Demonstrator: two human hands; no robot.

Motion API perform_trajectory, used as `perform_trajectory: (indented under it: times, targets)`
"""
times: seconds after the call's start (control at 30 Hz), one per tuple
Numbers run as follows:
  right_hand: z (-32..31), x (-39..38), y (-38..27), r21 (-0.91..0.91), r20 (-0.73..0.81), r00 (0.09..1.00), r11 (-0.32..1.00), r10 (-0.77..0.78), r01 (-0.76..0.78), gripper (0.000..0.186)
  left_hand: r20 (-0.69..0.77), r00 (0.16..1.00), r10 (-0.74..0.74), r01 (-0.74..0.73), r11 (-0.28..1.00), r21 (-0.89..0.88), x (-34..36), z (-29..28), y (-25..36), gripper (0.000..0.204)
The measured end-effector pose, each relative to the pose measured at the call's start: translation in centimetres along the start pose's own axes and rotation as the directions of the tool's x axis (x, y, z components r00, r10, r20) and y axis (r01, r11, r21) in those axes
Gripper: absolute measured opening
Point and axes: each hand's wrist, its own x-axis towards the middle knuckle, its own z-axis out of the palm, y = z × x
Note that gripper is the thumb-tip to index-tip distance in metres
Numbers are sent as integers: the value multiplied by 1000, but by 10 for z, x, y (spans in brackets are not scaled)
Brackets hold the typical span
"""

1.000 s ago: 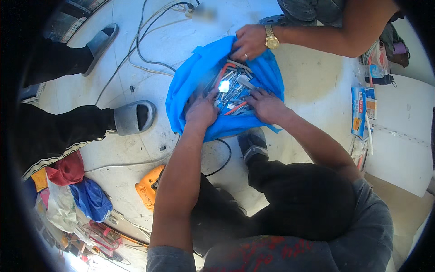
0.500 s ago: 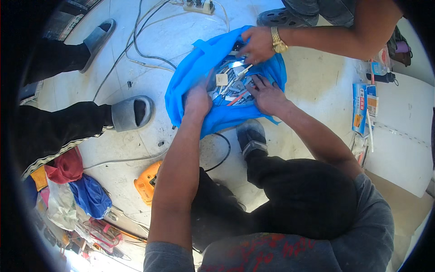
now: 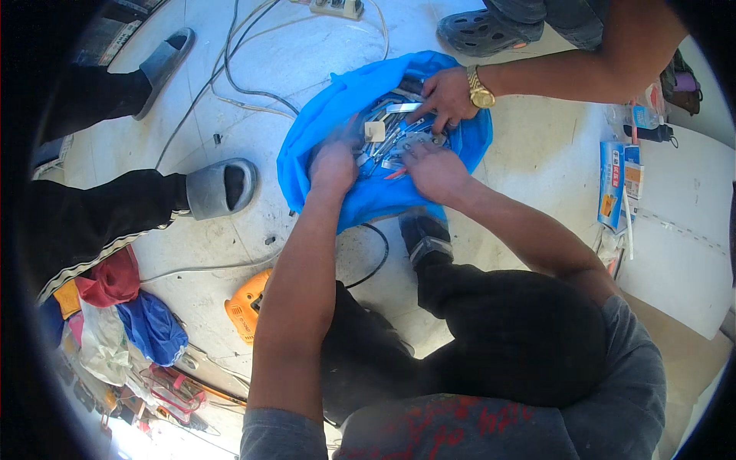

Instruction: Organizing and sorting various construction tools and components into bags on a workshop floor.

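Observation:
A blue cloth bag lies open on the floor in front of me, full of loose metal tools and parts. A pale square piece rests on top of the pile. My left hand reaches inside the bag's left side; its fingers are smeared by motion, so any hold is hidden. My right hand lies over the right part of the pile with bent fingers apart, touching the metal pieces. Beside it, another person's hand, wearing a gold watch, reaches into the bag from the far right.
An orange power tool lies left of my leg. Cables and a power strip cross the far floor. Another person's sandalled foot is at left, near piled cloths and bags. A blue box stands at right.
My right hand has moved left and slightly down across the metal pieces. The other person's hand has shifted right and down, and the bag's far rim has lowered.

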Motion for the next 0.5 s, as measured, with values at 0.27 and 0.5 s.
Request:
perform_trajectory:
  times: [0.27,0.5]
  targets:
    - [22,0,-3,-315,-265,941,941,-209,120,41,-85,996,25,-30,998,-60,-9,-8,11,42]
    - [7,29,14,28,-121,993,1000,-6,9,39,-70,868,492,-438,823,362,-3,21,29,57]
